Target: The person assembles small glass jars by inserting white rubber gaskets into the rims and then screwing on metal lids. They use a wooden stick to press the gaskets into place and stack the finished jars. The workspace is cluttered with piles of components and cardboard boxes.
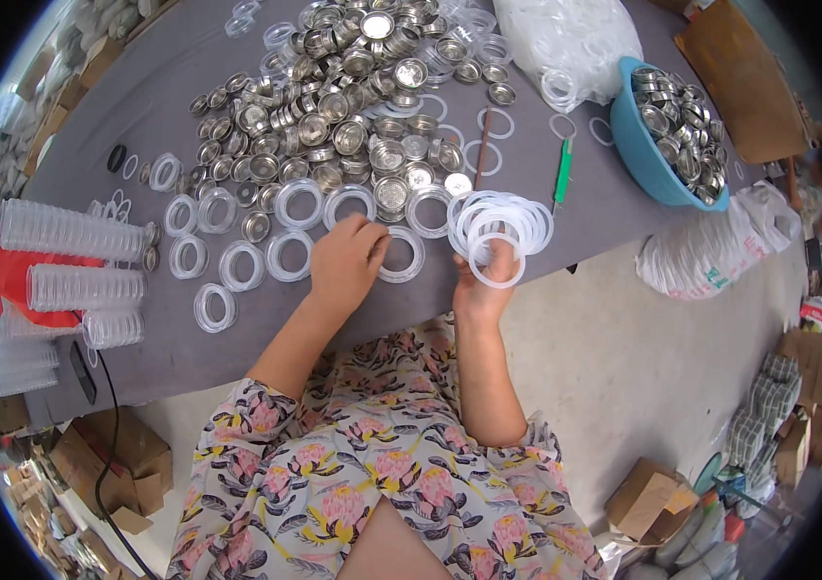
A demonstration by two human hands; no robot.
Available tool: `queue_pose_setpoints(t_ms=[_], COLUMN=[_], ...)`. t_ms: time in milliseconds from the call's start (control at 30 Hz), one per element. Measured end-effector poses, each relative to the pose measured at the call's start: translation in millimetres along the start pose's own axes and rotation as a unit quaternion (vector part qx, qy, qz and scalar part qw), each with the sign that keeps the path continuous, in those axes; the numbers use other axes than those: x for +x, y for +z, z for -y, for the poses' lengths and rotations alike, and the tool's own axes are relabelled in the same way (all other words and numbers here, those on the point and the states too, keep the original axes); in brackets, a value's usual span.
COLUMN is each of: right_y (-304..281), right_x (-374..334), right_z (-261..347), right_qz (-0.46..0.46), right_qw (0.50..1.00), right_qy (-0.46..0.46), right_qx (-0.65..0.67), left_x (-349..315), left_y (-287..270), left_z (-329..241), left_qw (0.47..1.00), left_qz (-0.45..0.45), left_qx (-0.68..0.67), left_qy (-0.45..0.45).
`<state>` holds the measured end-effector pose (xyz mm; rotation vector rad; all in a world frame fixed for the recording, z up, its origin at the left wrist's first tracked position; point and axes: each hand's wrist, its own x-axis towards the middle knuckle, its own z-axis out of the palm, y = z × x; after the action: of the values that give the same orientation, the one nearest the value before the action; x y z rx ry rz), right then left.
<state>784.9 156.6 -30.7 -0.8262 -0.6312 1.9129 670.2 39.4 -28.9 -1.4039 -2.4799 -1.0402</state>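
White, translucent flat rings fanned in the right hand

The overlapping rings spread above the right hand, just past the near edge of the grey table at its right end. That hand's fingers are curled in, with the thumb up through the front ring, and hold the bunch at its lower side. The rings look like soft plastic or silicone: likely very light, bendy, hard to break and apt to slide over or cling to one another. A pinch across the thin band, at the outer rim, should separate one best.

The left hand is over the table, between thick clear ring stacks; its fingers are bent and nearly together, but whether they pinch anything I cannot tell. The stacks look steady yet easy to topple, better gripped round the outside.

Beyond lies a heap of shallow silver metal cups, probably stiff, smooth and heavier than the rings. To the right, a blue plastic basin is filled with similar cups. A clear plastic bag near it holds pale contents, rings apparently among them. On the floor, an open cardboard box shows no readable contents.
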Motion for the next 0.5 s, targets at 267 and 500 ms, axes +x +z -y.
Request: queue_pose_setpoints(t_ms=[267, 500], right_y=[-17, -15], right_x=[8, 30], right_z=[-9, 8], right_qz=[0.048, 0.008], right_qw=[0.997, 0.997], right_qy=[0.044, 0.051], right_qx=[-0.038, -0.052], left_x=[30, 55], left_y=[0, 27], left_z=[-49, -64], left_qw=[0.957, 0.962], left_qz=[0.035, 0.082], left_qx=[-0.221, -0.224], left_qy=[0.185, 0.129])
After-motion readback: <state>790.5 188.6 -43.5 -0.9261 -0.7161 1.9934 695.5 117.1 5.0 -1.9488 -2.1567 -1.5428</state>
